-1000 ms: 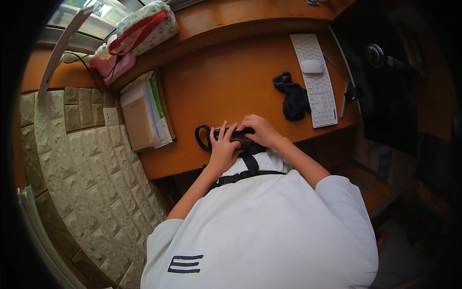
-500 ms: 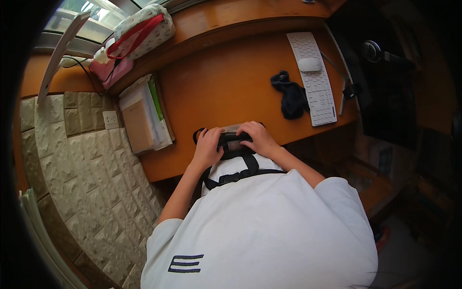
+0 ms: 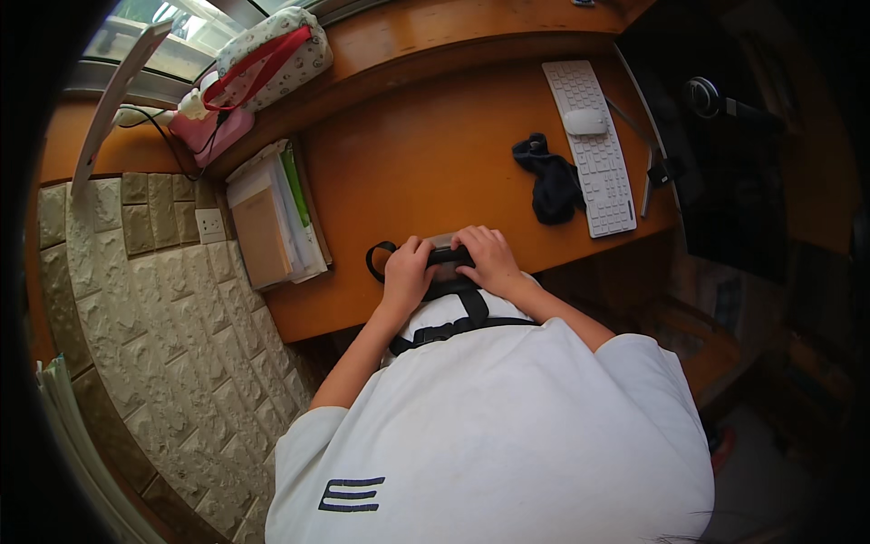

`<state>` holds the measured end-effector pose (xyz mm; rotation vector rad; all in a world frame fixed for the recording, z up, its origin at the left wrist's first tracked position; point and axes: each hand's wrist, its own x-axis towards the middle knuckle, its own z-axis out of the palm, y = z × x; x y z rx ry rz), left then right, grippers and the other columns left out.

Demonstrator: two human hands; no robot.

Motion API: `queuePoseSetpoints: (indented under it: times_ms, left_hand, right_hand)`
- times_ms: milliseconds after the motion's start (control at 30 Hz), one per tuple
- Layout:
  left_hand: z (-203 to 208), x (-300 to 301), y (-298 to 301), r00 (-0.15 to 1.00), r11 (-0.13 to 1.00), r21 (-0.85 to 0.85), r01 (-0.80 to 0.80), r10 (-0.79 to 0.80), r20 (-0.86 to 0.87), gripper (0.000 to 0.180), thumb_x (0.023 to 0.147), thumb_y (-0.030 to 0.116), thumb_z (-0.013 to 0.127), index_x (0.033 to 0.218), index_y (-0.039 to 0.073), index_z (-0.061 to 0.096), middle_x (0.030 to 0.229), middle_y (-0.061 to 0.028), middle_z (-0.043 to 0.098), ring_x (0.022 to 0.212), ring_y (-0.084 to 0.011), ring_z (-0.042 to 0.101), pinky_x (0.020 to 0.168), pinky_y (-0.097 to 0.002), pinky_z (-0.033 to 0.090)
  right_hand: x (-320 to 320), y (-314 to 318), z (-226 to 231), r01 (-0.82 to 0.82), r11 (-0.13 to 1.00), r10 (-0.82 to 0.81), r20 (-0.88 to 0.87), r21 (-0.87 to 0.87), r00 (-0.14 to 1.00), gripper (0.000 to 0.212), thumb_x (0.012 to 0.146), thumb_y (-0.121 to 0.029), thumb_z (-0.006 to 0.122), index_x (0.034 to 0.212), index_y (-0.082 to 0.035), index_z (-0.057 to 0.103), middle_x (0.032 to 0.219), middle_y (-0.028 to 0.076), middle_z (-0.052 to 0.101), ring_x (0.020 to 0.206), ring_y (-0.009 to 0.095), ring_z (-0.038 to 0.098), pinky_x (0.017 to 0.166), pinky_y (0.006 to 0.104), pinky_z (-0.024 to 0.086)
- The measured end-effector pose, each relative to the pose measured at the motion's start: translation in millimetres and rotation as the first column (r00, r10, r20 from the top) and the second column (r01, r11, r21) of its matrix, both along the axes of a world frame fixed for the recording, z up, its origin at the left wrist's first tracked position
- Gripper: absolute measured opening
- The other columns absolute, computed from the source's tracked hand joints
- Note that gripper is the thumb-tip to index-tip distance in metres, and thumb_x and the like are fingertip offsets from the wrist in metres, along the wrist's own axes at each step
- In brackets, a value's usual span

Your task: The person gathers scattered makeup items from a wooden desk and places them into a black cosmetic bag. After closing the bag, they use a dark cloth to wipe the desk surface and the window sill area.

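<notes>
Both hands grip a small dark, strapped device at the near edge of the curved wooden bench: left hand and right hand closed around its ends. Bare smooth wood lies beyond. A stack of papers sits left; crumpled dark cloth and a white keyboard sit right.

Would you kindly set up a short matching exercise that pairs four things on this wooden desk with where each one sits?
Things:
1. white mouse
2. dark cloth
3. stack of papers and books
4. small dark device

Places:
A. at the desk's left side, by the brick-pattern wall
B. on top of the white keyboard
C. under both hands at the desk's near edge
D. on the desk just left of the keyboard

Pairs: 1-B, 2-D, 3-A, 4-C
</notes>
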<state>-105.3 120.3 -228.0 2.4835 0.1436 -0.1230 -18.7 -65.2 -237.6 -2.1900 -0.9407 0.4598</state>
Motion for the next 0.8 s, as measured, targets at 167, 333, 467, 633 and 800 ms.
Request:
queuePoseSetpoints:
  times_ms: [167,333,467,633,800]
  left_hand:
    - [0,0,12,0.961,0.955,0.222,0.199,-0.235,0.149,0.041,0.075,0.002,0.067,0.116,0.006,0.063,0.104,-0.0118,0.061,0.095,-0.0334,0.064,0.084,-0.0423,0.052]
    - [-8,-6,9,0.901,0.951,0.216,0.219,-0.282,0.331,0.042,0.075,0.003,0.067,0.117,0.005,0.065,0.108,-0.0129,0.064,0.102,-0.0337,0.065,0.088,-0.0436,0.054]
    - [-13,-15,13,0.867,0.962,0.149,0.231,-0.273,0.418,0.029,0.073,0.001,0.068,0.102,0.003,0.07,0.106,-0.0137,0.066,0.11,-0.0333,0.064,0.09,-0.0447,0.054]
    - [13,-8,7,0.914,0.972,0.028,0.235,-0.231,0.335,0.024,0.071,-0.004,0.068,0.094,0.002,0.069,0.099,-0.0133,0.066,0.103,-0.0331,0.066,0.088,-0.0452,0.055]
    - [14,1,2,0.933,0.986,-0.021,0.163,-0.147,0.329,0.019,0.075,-0.001,0.069,0.093,0.003,0.069,0.1,-0.0123,0.065,0.103,-0.0333,0.064,0.09,-0.044,0.05]
  right_hand:
    - [2,-1,-2,0.007,1.0,-0.007,-0.016,0.002,1.0,0.047,0.066,-0.01,0.084,0.103,-0.015,0.055,0.104,0.004,0.06,0.107,0.026,0.056,0.09,0.0394,0.041]
    - [2,0,-4,0.009,1.0,-0.009,-0.014,0.029,1.0,0.048,0.066,-0.01,0.084,0.104,-0.015,0.055,0.105,0.004,0.06,0.107,0.026,0.057,0.091,0.0394,0.041]
    - [5,-5,1,-0.029,0.999,0.03,-0.033,0.043,0.999,0.048,0.068,-0.01,0.083,0.108,-0.013,0.056,0.111,0.007,0.06,0.113,0.028,0.056,0.097,0.041,0.041]
    - [5,-40,4,0.095,0.973,-0.092,-0.024,0.21,0.996,0.042,0.079,-0.006,0.068,0.119,-0.008,0.057,0.123,0.014,0.059,0.117,0.032,0.056,0.102,0.0425,0.043]
    - [-12,-80,-47,0.376,0.926,-0.346,-0.332,0.026,0.877,0.045,0.087,-0.008,0.063,0.131,0.0,0.056,0.124,0.017,0.061,0.11,0.031,0.062,0.094,0.0348,0.05]
